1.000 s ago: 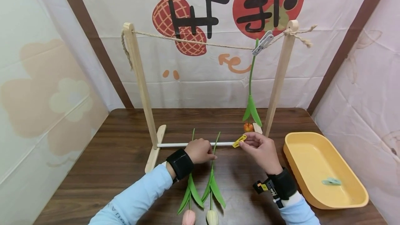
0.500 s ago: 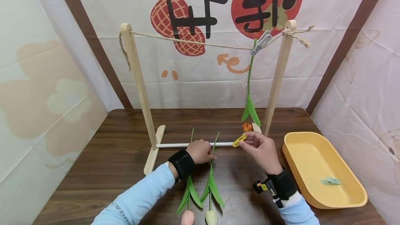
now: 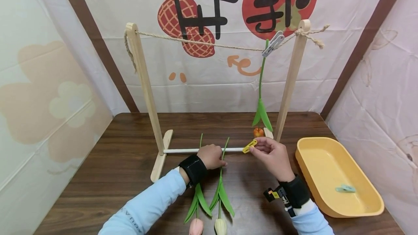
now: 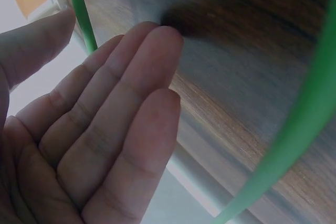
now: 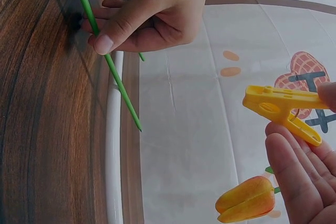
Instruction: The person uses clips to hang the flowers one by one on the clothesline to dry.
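My right hand pinches a yellow clothespin between thumb and fingers. In the right wrist view the clothespin has its tip end shut. On the table lie a pink tulip and a white tulip, blooms toward me. My left hand is over their stems. In the left wrist view its fingers are loosely bent, the thumb apart from them, near a green stem; no firm grip shows. An orange tulip hangs head down from the rope, clipped by a grey clothespin.
A wooden stand with a left post and a right post carries the rope. A white rod joins the posts low down. The yellow tray at right holds a green clothespin.
My left wrist and forearm have shifted slightly right. The right hand keeps its pinch on the yellow clothespin, and the tulips stay where they were.
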A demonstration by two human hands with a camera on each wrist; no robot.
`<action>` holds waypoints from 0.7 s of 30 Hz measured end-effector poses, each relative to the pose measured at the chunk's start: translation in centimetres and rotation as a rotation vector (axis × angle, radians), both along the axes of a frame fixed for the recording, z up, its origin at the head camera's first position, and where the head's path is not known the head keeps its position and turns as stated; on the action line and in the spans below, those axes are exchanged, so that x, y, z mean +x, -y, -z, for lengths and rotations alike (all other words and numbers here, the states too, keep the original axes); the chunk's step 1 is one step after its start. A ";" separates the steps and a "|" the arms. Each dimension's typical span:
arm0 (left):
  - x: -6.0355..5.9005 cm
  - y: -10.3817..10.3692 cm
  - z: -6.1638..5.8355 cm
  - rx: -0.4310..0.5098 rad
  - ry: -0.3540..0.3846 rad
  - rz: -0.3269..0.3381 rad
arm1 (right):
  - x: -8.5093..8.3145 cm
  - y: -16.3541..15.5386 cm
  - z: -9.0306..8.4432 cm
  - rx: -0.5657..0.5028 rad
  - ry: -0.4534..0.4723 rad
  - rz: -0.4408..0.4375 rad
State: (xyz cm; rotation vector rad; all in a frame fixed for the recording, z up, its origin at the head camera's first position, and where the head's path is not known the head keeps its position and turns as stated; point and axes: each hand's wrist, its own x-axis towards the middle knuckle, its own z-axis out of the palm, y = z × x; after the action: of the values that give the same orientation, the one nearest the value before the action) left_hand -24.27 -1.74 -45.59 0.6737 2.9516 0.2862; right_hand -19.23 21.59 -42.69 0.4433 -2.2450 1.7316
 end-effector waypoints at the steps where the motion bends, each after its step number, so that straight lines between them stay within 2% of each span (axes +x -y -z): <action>1: 0.0 0.0 0.0 -0.002 -0.001 -0.002 | 0.0 0.0 0.0 -0.001 0.001 0.000; 11: -0.2 -0.2 0.1 -0.039 -0.025 -0.013 | 0.1 0.1 -0.1 0.002 -0.007 0.000; 21: 0.1 -0.2 0.1 -0.026 -0.036 -0.028 | 0.1 0.2 -0.1 -0.009 0.008 0.004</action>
State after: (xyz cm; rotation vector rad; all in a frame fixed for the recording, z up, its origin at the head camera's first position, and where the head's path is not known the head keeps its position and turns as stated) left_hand -24.14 -1.57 -45.66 0.6416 2.9951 0.2395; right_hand -19.10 21.43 -42.62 0.4301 -2.2417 1.7437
